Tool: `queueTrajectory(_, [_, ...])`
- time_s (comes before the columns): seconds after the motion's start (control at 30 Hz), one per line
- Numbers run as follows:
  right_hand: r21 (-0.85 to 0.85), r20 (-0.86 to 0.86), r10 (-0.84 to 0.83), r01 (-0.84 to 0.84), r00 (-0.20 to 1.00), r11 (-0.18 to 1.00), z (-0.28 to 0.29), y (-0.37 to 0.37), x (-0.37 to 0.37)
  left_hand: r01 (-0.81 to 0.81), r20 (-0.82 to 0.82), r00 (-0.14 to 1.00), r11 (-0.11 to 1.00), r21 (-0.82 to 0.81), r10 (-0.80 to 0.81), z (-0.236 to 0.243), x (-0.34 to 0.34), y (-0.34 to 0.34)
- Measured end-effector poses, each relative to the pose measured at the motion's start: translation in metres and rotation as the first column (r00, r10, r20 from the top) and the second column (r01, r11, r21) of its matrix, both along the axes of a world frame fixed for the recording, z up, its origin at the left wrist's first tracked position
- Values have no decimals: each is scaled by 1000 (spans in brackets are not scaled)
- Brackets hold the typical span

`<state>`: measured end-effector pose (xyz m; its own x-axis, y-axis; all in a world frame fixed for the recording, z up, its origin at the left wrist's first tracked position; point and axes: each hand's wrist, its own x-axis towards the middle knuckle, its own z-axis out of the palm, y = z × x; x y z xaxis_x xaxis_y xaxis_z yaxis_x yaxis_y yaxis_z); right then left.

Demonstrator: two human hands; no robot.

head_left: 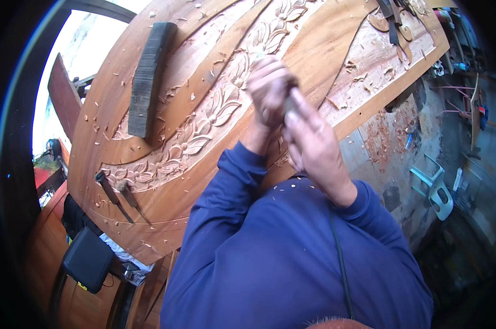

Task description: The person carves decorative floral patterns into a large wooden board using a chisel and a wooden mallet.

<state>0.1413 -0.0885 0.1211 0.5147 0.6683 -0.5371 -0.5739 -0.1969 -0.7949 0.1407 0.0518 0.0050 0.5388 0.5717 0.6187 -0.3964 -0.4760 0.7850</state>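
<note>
A large wooden panel lies before me, with a carved band of leaves and flowers running across it. Over the band's right side, my left hand is closed in a fist, slightly blurred. My right hand meets it from the right, fingers bent and pressed against a short dark handle between the hands. This looks like a carving chisel's handle; most of the tool and its tip are hidden by my hands. To the left, a long dark wooden block rests on the panel.
Two chisels lie at the panel's lower left, and more dark tools at its far right. Wood shavings are scattered about. A black case sits below left; a pale plastic stool stands on the floor at right.
</note>
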Motion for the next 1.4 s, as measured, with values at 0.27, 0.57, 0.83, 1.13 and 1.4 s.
queueTrajectory(0.27, [-171, -117, 181, -200, 976, 965, -24, -64, 88, 67, -356, 934, 979, 193, 6, 8, 9, -34])
queueTrajectory(0.57, [-177, -223, 374, -415, 900, 892, -1, -33, 137, -100, -417, 901, 992, 82, 125, -1, 28, -39])
queueTrajectory(0.83, [-198, -234, 411, -457, 881, 867, 1, -28, 148, -143, -460, 876, 989, 36, 143, 3, 34, -40])
queueTrajectory(1.13, [-124, -242, 419, -456, 875, 881, -17, -25, 163, -223, -473, 854, 974, 48, 218, 4, 44, -40])
queueTrajectory(1.4, [-6, -202, 445, -456, 872, 890, -35, -30, 172, -213, -504, 832, 973, 91, 230, 1, 45, -41])
